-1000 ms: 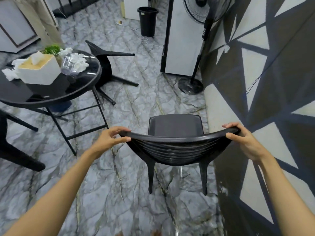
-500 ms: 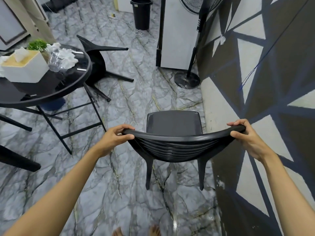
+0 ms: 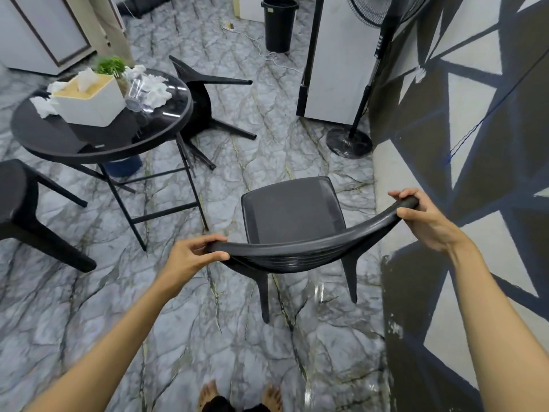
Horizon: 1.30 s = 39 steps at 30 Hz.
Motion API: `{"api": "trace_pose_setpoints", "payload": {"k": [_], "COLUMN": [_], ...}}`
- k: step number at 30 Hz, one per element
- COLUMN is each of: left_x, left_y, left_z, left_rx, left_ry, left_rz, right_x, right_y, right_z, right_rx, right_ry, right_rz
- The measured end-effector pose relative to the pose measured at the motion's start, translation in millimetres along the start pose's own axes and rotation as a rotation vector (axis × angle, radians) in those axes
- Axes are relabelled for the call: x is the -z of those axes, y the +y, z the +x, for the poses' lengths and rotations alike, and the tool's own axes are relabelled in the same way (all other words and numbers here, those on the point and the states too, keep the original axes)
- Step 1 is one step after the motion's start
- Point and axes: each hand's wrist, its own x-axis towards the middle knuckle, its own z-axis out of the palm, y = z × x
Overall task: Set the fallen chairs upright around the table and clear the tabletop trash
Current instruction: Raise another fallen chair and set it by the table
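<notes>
**Turning the chair toward the table**

The person is holding the black chair [image 3: 292,215] by its curved back. It is standing on its legs on the marble floor, just beside the painted wall [image 3: 475,144] and a little way from the round table [image 3: 118,153]. The left hand [image 3: 190,257] is gripping the left end of the back, with the fingers curled over the top and the thumb under it. The right hand [image 3: 424,218] is wrapping its fingers around the right end.

A moment ago the chair back was sitting level. Now it is slanting, with the left end lower and nearer. I think the person is swinging the chair around to face the table. I cannot tell if its legs are off the floor.

A lot is still waiting. 1 fallen chair [image 3: 202,96] is lying on its side behind the table. Crumpled tissues [image 3: 154,87] and a clear plastic cup [image 3: 136,93] are sitting on the tabletop beside the tissue box [image 3: 92,99]. The black bin [image 3: 279,25] is standing far off.
</notes>
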Motion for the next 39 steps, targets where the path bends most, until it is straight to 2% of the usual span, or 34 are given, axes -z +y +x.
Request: {"api": "trace_pose_setpoints", "payload": {"k": [6, 12, 16, 21, 26, 30, 33, 36, 39], "left_x": [-3.4, 9.8, -1.9, -22.0, -21.9, 13.8, 35.5, 31.4, 27.0], "left_y": [-5.7, -6.8, -5.7, 0.0, 37.4, 17.4, 12.9, 14.7, 11.2], "left_z": [-8.8, 3.5, 10.0, 27.4, 78.9, 80.0, 78.0, 72.8, 66.0], "left_rx": [-0.008, 0.016, -0.027, -0.081, -0.122, -0.074, -0.056, -0.055, -0.048], "left_ry": [0.069, 0.186, 0.183, 0.287, 0.151, 0.101, 0.034, -0.034, -0.011], "left_rz": [-0.026, -0.148, -0.127, -0.235, -0.157, -0.141, -0.034, -0.017, -0.062], "right_x": [-13.9, -37.3, -31.5, -16.0, -1.5, -34.9, -52.4, -46.2, -45.1], "right_y": [-17.4, -28.9, -23.3, -12.3, 23.3, 47.7, 60.1, 62.2, 62.6], "right_z": [23.0, 48.8, 52.3, 50.8, 23.8, 14.1, 6.7, -7.5, -13.5], "right_rx": [-0.028, -0.073, -0.047, -0.051, -0.071, -0.039, 0.019, -0.005, -0.025], "right_ry": [-0.069, -0.144, -0.095, -0.026, 0.17, 0.146, 0.187, 0.169, 0.16], "right_rz": [-0.068, -0.173, -0.149, -0.146, -0.112, -0.182, -0.165, -0.142, -0.148]}}
